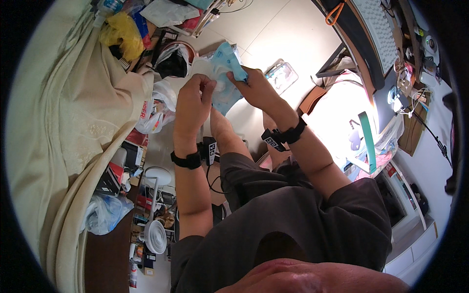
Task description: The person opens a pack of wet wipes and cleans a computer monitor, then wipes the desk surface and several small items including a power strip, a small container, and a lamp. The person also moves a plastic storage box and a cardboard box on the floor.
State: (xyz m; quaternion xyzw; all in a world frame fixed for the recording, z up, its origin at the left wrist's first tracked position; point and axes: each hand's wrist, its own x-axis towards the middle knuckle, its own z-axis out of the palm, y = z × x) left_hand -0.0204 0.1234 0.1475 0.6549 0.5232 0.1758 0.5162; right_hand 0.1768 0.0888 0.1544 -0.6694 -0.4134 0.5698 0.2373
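My right hand [255, 89] grips the upper right edge of a light blue soft plastic packet [225, 58], its thumb lying across the front. The packet hangs over my knees, with a whitish patch in its middle. Close to its left side is my left hand [194, 100], thumb and fingertips pinched together. What those fingers hold, if anything, is too small to tell. A pale rounded shape [200, 64] shows just beyond the left knuckles. Black straps with small box-shaped devices circle both wrists.
A bin with a black liner [174, 62] stands beyond my left hand, near a white plastic bag [159, 105] and a yellow bag [123, 36]. A bed with beige covers [88, 127] fills the left. A clear rectangular case [282, 75] lies on the tiled floor; a desk [359, 44] is at right.
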